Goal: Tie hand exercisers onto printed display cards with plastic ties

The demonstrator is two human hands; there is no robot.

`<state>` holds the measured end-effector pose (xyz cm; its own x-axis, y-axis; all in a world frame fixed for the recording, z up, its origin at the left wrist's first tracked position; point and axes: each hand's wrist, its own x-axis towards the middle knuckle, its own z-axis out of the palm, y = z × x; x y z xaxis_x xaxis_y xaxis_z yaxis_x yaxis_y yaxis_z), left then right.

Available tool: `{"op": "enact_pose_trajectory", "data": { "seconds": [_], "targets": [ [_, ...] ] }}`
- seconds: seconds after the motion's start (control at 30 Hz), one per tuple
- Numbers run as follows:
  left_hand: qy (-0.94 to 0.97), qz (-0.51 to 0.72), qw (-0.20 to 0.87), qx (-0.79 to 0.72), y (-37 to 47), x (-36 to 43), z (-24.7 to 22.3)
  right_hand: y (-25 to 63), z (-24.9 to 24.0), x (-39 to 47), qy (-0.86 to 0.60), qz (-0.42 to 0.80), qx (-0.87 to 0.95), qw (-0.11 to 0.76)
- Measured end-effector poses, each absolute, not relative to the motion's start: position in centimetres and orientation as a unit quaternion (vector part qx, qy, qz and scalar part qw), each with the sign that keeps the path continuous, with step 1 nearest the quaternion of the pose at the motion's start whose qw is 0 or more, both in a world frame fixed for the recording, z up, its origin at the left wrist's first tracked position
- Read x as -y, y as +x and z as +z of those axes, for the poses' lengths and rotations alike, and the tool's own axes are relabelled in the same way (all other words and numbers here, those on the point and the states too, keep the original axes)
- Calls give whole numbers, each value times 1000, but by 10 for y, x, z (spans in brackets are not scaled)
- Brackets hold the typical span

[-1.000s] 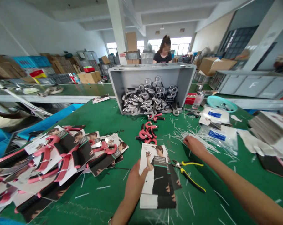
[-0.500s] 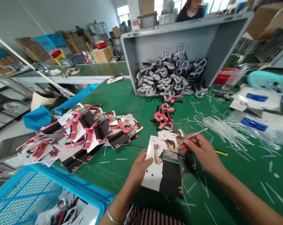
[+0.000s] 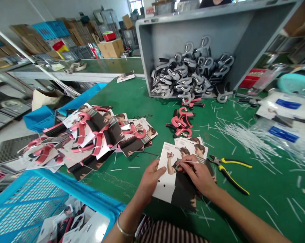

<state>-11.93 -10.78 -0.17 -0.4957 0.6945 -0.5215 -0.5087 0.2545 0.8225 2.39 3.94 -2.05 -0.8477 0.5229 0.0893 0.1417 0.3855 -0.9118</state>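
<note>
My left hand (image 3: 151,177) grips the left edge of a printed card (image 3: 167,194), thumb on its front. Two small dark holes show near the card's lower left. My right hand (image 3: 196,173) pinches a thin white cable tie (image 3: 193,162) over the card's middle; where the tie's lower end goes is hard to make out. Further printed cards (image 3: 201,148) lie just behind. Beyond them sits a small heap of pink and black hand grips (image 3: 181,121). Yellow-and-black pliers (image 3: 222,163) rest right of my right hand.
A grey crate (image 3: 146,57) holding grey hand grips (image 3: 183,76) stands at the back. Carded pink grips (image 3: 91,135) are piled at left, above a blue basket (image 3: 91,199). White ties (image 3: 246,136) and plastic bags (image 3: 281,131) lie at right.
My right hand has moved left and down with the tie, from the card's upper right edge to over its middle. The pliers now show fully.
</note>
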Motion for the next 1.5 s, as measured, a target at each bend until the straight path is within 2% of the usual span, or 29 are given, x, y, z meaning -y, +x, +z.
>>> {"op": "enact_pose_trajectory", "data": {
  "seconds": [0.2,0.27,0.33,0.5,0.7,0.83,0.93,1.07,1.2,1.27,1.4,1.5],
  "targets": [
    [92,693,429,-572,-122,106,4,12,-18,-37,-213,513,796,241],
    [125,688,441,-563,-116,107,-3,7,-19,-38,-221,517,788,251],
    [174,651,441,-593,-113,109,-14,3,-23,-39,-214,520,788,252],
    [298,558,347,-692,-116,108,-36,5,-33,-39,-201,523,792,241],
    [374,495,263,-739,-110,102,-19,11,-33,-42,-169,549,784,234],
    [427,448,283,-733,-105,104,-11,14,-33,-45,-148,572,775,224],
    [472,371,299,-742,-108,109,-9,15,-34,-48,-132,589,772,201],
    [441,261,278,-813,-115,127,0,17,-37,-52,-120,612,759,188],
    [461,330,392,-725,-119,146,16,17,-42,-54,-117,635,739,190],
    [463,375,415,-688,-119,150,20,17,-44,-55,-125,648,725,194],
    [453,457,321,-695,-118,142,15,17,-47,-55,-147,683,685,209],
    [486,466,315,-669,-117,128,6,18,-49,-55,-159,698,663,219]
  ]
}}
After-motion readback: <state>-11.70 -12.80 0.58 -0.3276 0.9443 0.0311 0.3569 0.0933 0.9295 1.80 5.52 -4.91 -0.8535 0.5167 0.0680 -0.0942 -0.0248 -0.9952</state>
